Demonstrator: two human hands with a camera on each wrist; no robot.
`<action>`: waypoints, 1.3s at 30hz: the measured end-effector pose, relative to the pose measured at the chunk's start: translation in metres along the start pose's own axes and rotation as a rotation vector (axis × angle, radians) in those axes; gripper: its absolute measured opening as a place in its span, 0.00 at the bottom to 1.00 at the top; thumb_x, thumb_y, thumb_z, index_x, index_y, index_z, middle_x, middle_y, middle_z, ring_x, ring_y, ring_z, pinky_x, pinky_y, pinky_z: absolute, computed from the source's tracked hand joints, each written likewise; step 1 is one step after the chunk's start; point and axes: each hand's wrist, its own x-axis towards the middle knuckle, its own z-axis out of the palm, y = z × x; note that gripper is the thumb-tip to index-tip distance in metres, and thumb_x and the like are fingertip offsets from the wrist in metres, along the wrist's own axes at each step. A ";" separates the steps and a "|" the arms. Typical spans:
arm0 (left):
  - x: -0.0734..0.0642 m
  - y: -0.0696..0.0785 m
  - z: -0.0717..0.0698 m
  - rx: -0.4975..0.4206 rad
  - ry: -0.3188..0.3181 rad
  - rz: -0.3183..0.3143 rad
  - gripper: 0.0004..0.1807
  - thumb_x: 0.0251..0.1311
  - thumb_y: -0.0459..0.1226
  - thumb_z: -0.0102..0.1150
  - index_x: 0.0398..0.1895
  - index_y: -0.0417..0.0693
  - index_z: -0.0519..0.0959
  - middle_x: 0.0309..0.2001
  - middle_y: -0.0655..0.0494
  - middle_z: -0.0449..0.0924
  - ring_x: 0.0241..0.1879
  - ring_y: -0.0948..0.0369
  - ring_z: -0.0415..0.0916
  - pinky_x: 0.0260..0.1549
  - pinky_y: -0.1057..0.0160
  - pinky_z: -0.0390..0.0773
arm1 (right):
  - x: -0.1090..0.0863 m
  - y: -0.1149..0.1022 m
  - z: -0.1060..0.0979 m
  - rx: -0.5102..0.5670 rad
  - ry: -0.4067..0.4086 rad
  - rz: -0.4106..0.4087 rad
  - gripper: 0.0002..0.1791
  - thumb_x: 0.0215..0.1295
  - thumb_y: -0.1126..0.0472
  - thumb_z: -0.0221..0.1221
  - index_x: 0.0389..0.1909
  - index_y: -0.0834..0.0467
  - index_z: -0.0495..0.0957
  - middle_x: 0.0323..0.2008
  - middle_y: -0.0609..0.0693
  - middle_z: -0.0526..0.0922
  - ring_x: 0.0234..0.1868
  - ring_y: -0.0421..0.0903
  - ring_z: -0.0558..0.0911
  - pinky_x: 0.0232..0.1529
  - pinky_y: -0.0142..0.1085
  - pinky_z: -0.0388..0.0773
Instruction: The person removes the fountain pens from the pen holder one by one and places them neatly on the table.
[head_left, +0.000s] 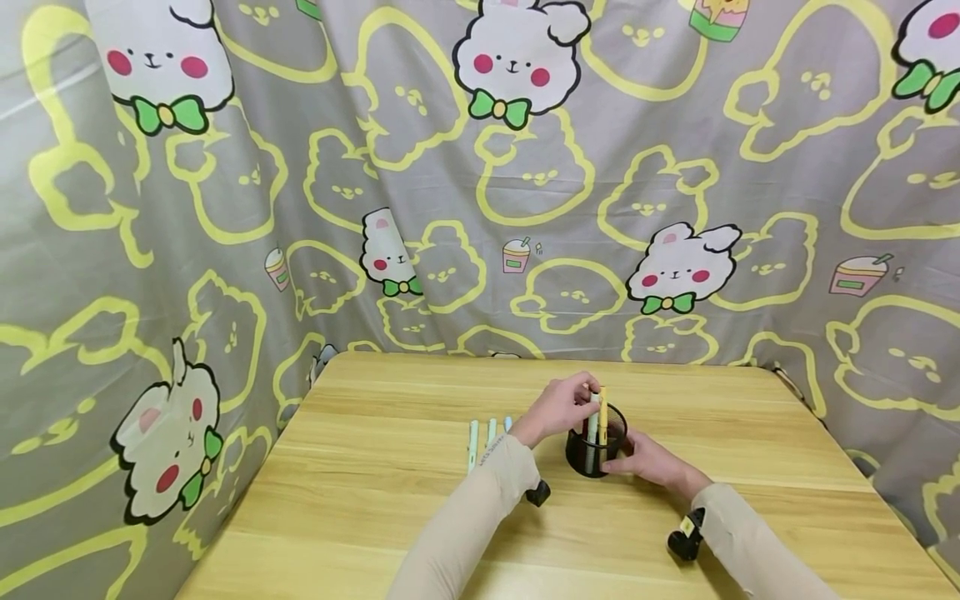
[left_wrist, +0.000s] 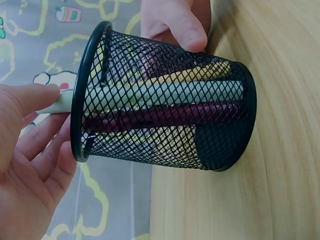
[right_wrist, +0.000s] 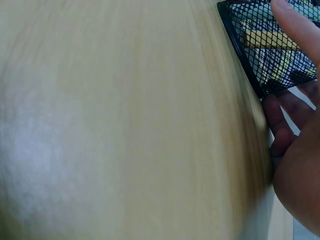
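A black mesh pen holder [head_left: 576,461] stands upright on the table. My left hand [head_left: 558,408] pinches the top of a pale green pen [left_wrist: 56,104] between thumb and fingers; the pen's lower length is inside the holder, its tip near the bottom. A yellow pen [head_left: 603,403] and a dark red pen [left_wrist: 170,116] are also in the holder. With thumb and fingers around its side, my right hand [head_left: 652,461] holds the holder low down; in the right wrist view, the thumb [right_wrist: 295,25] lies across the mesh.
Left of the holder, several pale green and blue pens, such as this pale green pen [head_left: 473,442], lie side by side on the wooden table [head_left: 360,500], partly hidden by my left arm. A patterned curtain [head_left: 450,192] hangs behind and beside the table.
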 end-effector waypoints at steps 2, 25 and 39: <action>0.000 -0.001 0.000 -0.007 0.013 0.008 0.07 0.64 0.39 0.58 0.43 0.55 0.75 0.39 0.59 0.83 0.37 0.70 0.77 0.32 0.72 0.75 | 0.000 0.000 0.000 0.002 0.002 -0.001 0.37 0.56 0.61 0.67 0.65 0.63 0.64 0.63 0.62 0.68 0.58 0.27 0.65 0.56 0.22 0.57; 0.001 -0.005 -0.014 -0.353 0.250 -0.024 0.10 0.60 0.39 0.63 0.44 0.50 0.78 0.36 0.64 0.78 0.37 0.68 0.78 0.34 0.65 0.77 | 0.000 0.002 -0.001 0.004 0.000 0.009 0.37 0.56 0.61 0.67 0.66 0.62 0.63 0.63 0.61 0.68 0.60 0.36 0.66 0.56 0.24 0.61; -0.003 -0.009 -0.041 -0.386 0.334 -0.008 0.12 0.60 0.35 0.62 0.46 0.43 0.77 0.37 0.58 0.79 0.36 0.64 0.78 0.36 0.65 0.77 | -0.001 0.002 -0.001 0.024 -0.012 -0.006 0.38 0.56 0.63 0.67 0.67 0.62 0.62 0.63 0.61 0.68 0.61 0.33 0.65 0.57 0.23 0.59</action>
